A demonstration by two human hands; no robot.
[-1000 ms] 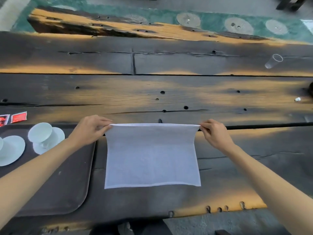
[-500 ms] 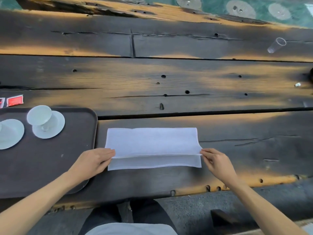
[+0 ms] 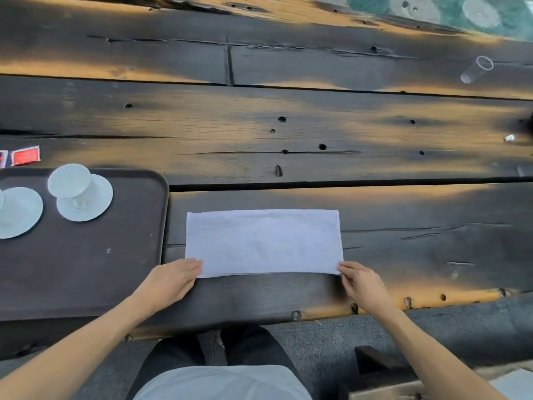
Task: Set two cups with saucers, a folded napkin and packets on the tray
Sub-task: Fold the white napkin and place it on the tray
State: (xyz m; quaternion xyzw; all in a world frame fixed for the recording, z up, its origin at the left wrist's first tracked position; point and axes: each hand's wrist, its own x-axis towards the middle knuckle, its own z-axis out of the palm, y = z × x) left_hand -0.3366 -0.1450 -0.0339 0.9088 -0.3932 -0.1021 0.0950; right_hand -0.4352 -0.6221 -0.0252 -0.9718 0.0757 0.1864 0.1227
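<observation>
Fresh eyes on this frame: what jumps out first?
The white napkin, folded to a long strip on the dark plank table, with the left hand and right hand at its near corners. Left of it, the dark tray carries pale cups on saucers; red packets lie beyond it.

The picture's left edge cuts off the near-left white saucer (image 3: 20, 212), the cup standing on it, one red packet (image 3: 3, 157) and the dark brown tray (image 3: 86, 269), while each hand's fingertips hide the white napkin's (image 3: 264, 242) near corners.
</observation>
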